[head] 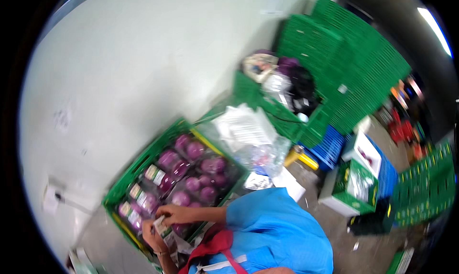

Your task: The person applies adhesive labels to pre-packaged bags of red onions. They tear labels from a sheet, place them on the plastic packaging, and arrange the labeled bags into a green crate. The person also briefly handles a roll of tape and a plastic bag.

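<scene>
My left hand point(154, 235) and my right hand point(173, 214) meet at the near edge of a green plastic crate point(123, 177). Between their fingers is a small printed label point(163, 228), with loose pale paper hanging below it. Clear packs of round purple produce point(181, 198), which look like red onions, fill the crate. A row of packs along its left side bears printed labels point(137, 192). Motion blur hides the exact finger contact.
White paper sheets point(244, 127) and clear plastic film point(260, 154) lie beside the crate. Behind them, a green crate point(251, 89) holds bags. Tall green crates point(322, 52) lean at the pale wall point(125, 59). Blue crates point(328, 145) and a white box point(362, 154) stand right.
</scene>
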`<state>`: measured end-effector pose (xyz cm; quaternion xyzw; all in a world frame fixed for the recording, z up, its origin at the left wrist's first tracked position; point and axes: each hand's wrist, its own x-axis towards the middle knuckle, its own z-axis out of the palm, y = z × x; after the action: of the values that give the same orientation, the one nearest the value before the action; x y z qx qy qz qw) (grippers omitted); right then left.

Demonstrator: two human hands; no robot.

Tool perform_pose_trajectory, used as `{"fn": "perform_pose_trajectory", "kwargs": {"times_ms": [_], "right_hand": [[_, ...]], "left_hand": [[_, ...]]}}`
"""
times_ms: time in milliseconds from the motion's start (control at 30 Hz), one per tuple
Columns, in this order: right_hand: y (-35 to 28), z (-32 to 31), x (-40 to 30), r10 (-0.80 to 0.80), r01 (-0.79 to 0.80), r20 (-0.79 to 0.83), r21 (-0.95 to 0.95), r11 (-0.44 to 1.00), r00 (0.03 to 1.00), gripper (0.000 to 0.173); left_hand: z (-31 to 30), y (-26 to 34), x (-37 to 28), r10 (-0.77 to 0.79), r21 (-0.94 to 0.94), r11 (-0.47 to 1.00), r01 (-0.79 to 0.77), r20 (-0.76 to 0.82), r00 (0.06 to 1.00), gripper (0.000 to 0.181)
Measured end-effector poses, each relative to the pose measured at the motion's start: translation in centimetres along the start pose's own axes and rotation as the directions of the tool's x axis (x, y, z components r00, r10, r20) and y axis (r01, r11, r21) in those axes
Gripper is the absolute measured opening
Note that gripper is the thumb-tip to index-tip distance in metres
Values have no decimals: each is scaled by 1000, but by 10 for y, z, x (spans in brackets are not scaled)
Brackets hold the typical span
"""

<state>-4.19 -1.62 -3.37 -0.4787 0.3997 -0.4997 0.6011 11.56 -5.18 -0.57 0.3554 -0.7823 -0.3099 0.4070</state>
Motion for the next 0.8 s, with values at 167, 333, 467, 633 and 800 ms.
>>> {"fn": "perform_pose_trajectory", "kwargs": {"times_ms": [167, 333, 467, 633, 800], "right_hand": [[21, -3, -29, -19, 44, -123, 202, 978, 992, 26], [19, 12, -43, -73, 143, -259, 263, 954, 963, 20], [14, 16, -43, -178, 245, -340, 166, 955, 924, 13], [-6, 21, -49, -242, 178, -375, -197, 964, 895, 11], [-55, 3, -58, -367, 408, -431, 5, 913, 824, 7]], "left_hand": [[19, -12, 0, 7, -59, 998, 4, 194, 981, 12], [13, -29, -2, -28, -101, 993, 64, 322, 946, 9], [6, -37, -5, -93, -173, 974, 149, 295, 951, 7], [-8, -5, -10, 34, 6, 999, -36, 195, 980, 14], [-38, 14, -12, -19, 94, 996, 13, 64, 998, 9]]}}
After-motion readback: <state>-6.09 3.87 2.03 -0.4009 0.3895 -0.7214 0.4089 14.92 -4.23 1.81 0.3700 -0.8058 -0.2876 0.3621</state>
